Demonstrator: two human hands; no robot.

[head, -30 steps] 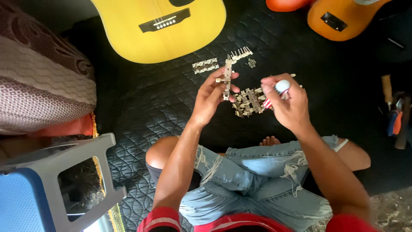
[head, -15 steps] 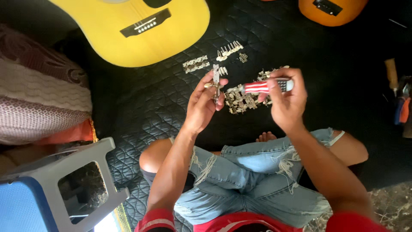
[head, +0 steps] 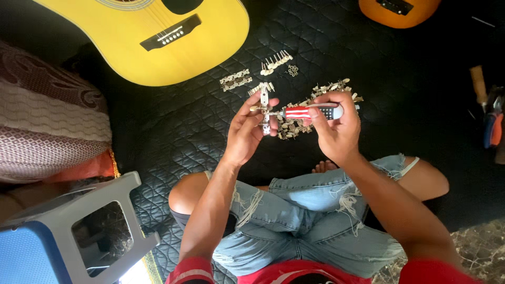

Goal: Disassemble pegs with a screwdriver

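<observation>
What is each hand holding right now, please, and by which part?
The left hand pinches a small metal tuner part by its sides; the right hand holds a screwdriver by its striped handle.

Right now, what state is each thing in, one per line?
Left hand: raised, pinching a metal tuner strip upright.
Right hand: gripping a screwdriver, tip on the strip.
Tuner pile: loose on the mat.
Yellow guitar: lying flat, face up.
Orange guitar: flat, mostly out of frame.
Stool: on its side.
</observation>
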